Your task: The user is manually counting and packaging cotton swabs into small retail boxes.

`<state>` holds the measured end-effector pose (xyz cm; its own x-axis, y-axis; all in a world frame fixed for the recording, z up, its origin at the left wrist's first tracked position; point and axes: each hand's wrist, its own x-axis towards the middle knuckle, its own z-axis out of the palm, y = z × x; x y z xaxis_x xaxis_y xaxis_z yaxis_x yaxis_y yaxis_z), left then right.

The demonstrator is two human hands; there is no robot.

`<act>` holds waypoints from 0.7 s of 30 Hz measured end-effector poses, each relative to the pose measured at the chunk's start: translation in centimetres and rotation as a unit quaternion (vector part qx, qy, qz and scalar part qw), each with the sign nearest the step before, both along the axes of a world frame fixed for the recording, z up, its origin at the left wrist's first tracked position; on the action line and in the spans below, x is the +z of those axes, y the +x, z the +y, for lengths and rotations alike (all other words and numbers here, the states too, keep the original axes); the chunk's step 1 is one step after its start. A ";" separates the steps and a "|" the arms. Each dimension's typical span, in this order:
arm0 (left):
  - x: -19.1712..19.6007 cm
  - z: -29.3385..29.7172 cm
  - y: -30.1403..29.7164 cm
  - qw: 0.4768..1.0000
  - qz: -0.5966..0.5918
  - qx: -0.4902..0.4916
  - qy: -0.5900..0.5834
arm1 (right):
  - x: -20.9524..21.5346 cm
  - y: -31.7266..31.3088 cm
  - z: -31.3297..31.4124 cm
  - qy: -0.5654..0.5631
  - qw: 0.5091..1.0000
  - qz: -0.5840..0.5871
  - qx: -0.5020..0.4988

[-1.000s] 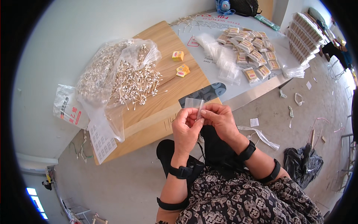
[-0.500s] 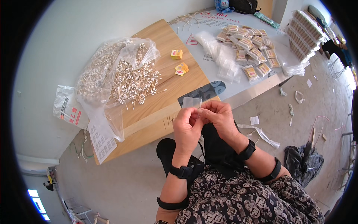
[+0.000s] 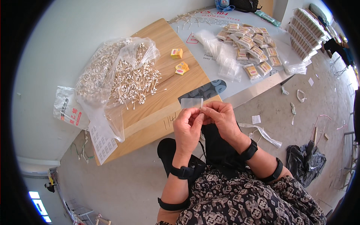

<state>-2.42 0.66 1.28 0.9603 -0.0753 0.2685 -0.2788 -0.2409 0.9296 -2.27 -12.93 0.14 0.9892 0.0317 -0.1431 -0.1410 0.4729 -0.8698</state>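
A small clear plastic bag (image 3: 190,103) is pinched between both my hands over the table's near edge. My left hand (image 3: 188,125) grips its lower side, thumb against fingers. My right hand (image 3: 221,116) pinches it at the right end, where the fingertips nearly meet those of the left. Beyond them on the wooden table (image 3: 180,86) lie a small yellow box (image 3: 176,53) and a few flat yellow cards (image 3: 182,68). Left of these, cotton swabs (image 3: 137,82) spill from a big clear plastic sack (image 3: 101,71).
On the grey sheet-covered surface (image 3: 240,90) lie empty clear bags (image 3: 221,56) and a pile of packed swab bags (image 3: 251,41). A tall stack of packs (image 3: 305,33) stands at the far right. A printed label sheet (image 3: 102,144) hangs over the left edge. A black plastic bag (image 3: 305,163) lies on the floor.
The clear bag's visible part has widened slightly toward the left. My right fingertips have shifted a little at its right end; both hands otherwise stay in place.
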 end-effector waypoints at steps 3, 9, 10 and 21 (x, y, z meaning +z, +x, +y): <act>-0.3 0.2 0.0 1.000 0.009 0.003 -0.013 | 0.0 0.0 -0.1 0.015 1.000 0.016 0.002; 0.4 0.5 -0.1 0.996 0.073 0.010 -0.045 | 0.1 -0.1 0.1 0.018 1.000 0.016 0.005; 0.4 0.5 -0.1 0.994 0.086 0.007 -0.072 | 0.1 -0.1 0.1 0.018 1.000 0.016 0.005; -0.2 0.1 -0.1 0.996 0.050 -0.002 -0.068 | 0.6 -0.3 0.5 -0.056 0.998 -0.020 -0.019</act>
